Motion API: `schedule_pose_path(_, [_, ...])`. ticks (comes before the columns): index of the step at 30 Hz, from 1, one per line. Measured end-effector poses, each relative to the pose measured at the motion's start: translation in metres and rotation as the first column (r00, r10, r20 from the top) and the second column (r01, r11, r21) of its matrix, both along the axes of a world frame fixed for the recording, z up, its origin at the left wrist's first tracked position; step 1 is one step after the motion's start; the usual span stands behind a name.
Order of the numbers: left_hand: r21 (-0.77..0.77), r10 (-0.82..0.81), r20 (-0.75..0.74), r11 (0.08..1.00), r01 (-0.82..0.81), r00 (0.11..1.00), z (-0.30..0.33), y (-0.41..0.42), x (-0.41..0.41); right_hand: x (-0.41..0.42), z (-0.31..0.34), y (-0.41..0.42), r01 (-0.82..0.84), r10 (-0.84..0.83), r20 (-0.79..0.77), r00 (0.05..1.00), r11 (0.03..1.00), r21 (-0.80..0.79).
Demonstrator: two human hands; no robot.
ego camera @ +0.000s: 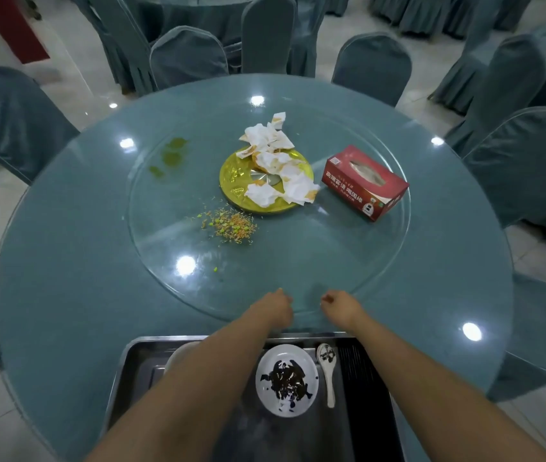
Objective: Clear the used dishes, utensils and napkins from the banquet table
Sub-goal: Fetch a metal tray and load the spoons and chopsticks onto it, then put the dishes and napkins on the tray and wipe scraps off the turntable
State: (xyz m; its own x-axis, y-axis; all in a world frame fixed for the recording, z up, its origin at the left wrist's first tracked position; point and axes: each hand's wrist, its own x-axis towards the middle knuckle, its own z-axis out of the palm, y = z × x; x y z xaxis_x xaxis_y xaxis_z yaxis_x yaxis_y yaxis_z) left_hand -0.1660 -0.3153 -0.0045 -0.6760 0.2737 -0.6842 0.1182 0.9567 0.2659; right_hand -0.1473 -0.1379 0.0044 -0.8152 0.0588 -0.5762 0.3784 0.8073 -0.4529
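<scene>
Stained, crumpled napkins [275, 161] lie piled on a gold plate [231, 183] at the middle of the glass turntable [348, 255]. My left hand [278, 308] and my right hand [336, 306] sit side by side at the turntable's near rim with fingers curled. Nothing shows in either hand. Below my forearms a metal tray [131, 378] holds a white plate smeared with dark sauce [286, 380], a white spoon [330, 375] and a white dish [178, 356] partly hidden by my left arm.
A red tissue box [365, 181] stands right of the gold plate. Food crumbs [231, 226] and a green spill [171, 155] mark the glass. The round blue table [64, 295] is ringed by covered chairs [188, 55].
</scene>
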Motion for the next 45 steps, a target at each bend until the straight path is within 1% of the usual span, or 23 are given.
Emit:
schedule_pose_path(2, [-0.062,-0.072,0.004,0.995,0.072,0.997,-0.007,0.001,0.0,-0.009,-0.007,0.001,-0.035,0.035,-0.01,0.999,0.999,0.031])
schedule_pose_path(5, [-0.105,-0.05,-0.014,0.993,0.048,0.999,-0.013,-0.005,-0.004,-0.023,-0.017,0.002,-0.083,0.085,-0.023,0.996,0.995,0.06])
schedule_pose_path(7, [-0.138,-0.044,-0.001,0.99,0.043,0.999,-0.016,-0.01,-0.005,-0.031,-0.023,0.002,-0.108,0.11,-0.03,0.993,0.991,0.076])
schedule_pose_path(12, [-0.189,-0.103,0.009,0.977,0.103,0.995,-0.025,-0.021,-0.008,-0.052,-0.034,-0.002,-0.176,0.178,-0.003,0.984,0.978,0.115])
schedule_pose_path(17, [-0.253,-0.174,0.044,0.951,0.18,0.984,-0.022,-0.032,-0.019,-0.079,-0.032,-0.012,-0.198,0.203,-0.021,0.979,0.972,0.125])
schedule_pose_path(19, [-0.274,-0.142,0.01,0.951,0.139,0.99,-0.016,-0.034,-0.026,-0.092,-0.028,-0.017,-0.204,0.209,-0.025,0.978,0.97,0.129])
schedule_pose_path(22, [-0.245,0.002,-0.133,0.969,-0.035,0.991,-0.008,-0.033,-0.04,-0.112,-0.023,-0.025,-0.208,0.216,-0.048,0.975,0.969,0.134])
schedule_pose_path(25, [-0.137,0.134,-0.183,0.978,-0.16,0.974,-0.013,-0.032,-0.057,-0.135,-0.021,-0.033,-0.192,0.203,-0.083,0.976,0.973,0.125])
schedule_pose_path(27, [-0.074,0.217,-0.152,0.97,-0.23,0.964,-0.019,-0.029,-0.064,-0.151,-0.021,-0.038,-0.178,0.195,-0.122,0.973,0.974,0.141])
schedule_pose_path(29, [-0.066,0.245,-0.095,0.966,-0.251,0.965,-0.027,-0.028,-0.067,-0.167,-0.02,-0.045,-0.153,0.183,-0.176,0.967,0.973,0.171])
schedule_pose_path(32, [-0.114,0.199,-0.067,0.972,-0.205,0.978,-0.044,-0.033,-0.063,-0.199,-0.021,-0.058,-0.11,0.16,-0.27,0.949,0.975,0.191])
schedule_pose_path(35, [-0.146,0.165,-0.082,0.974,-0.176,0.983,-0.057,-0.042,-0.062,-0.233,-0.025,-0.072,-0.023,0.07,-0.344,0.936,0.99,0.14])
schedule_pose_path(37, [-0.157,0.144,-0.084,0.975,-0.156,0.986,-0.061,-0.049,-0.062,-0.252,-0.029,-0.083,-0.001,0.047,-0.345,0.937,0.991,0.134])
schedule_pose_path(41, [-0.176,0.111,-0.089,0.976,-0.125,0.99,-0.067,-0.067,-0.064,-0.281,-0.04,-0.103,0.003,0.06,-0.306,0.95,0.98,0.2])
schedule_pose_path(45, [-0.184,0.076,-0.088,0.979,-0.091,0.993,-0.072,-0.087,-0.067,-0.304,-0.047,-0.113,0.05,0.017,-0.309,0.951,0.977,0.207])
